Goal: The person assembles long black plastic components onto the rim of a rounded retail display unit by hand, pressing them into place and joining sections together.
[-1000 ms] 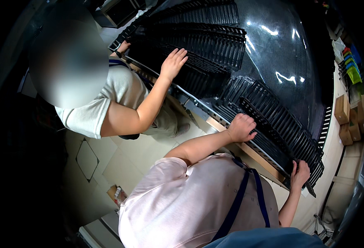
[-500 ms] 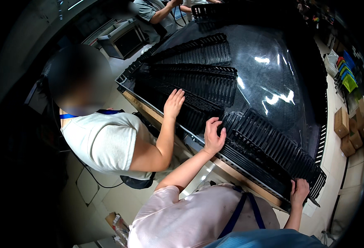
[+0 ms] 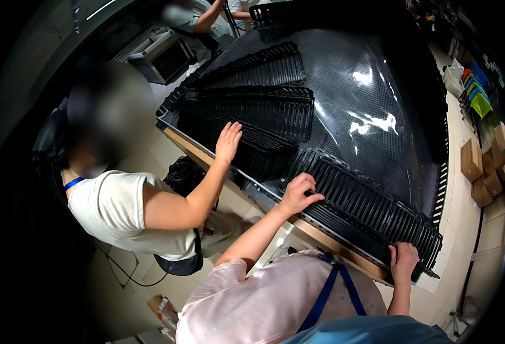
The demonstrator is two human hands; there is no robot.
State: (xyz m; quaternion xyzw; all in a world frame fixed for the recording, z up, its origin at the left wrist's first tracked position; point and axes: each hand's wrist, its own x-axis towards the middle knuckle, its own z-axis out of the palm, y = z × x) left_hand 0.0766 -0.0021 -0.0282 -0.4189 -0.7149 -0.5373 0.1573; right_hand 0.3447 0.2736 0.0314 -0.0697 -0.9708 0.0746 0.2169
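My left hand point(image 3: 299, 195) reaches over the table's near edge, fingers curled and thumb out to the right, closed on the edge of a long black slatted plastic strip point(image 3: 353, 184). At the strip's right end my right hand point(image 3: 403, 261) is closed on the same edge, its fingers bent. The strip lies along the near side, beside a clear, shiny sheet with a fine grid point(image 3: 344, 74). Further black slatted strips point(image 3: 258, 112) fan out to the left. A co-worker's hand point(image 3: 228, 142) rests flat over that darker stack.
A co-worker in a white shirt point(image 3: 117, 203) stands close at my left. Wood-coloured edging point(image 3: 344, 248) runs along the table's near side. Cardboard boxes point(image 3: 482, 166) and colourful bags point(image 3: 481, 103) stand right. Other people point(image 3: 198, 26) are at the far side.
My left hand's spread fingers have curled onto the strip's edge. The slatted strip has shifted slightly and lies straighter. My right hand stays at its end; the co-worker's hand remains over the stack.
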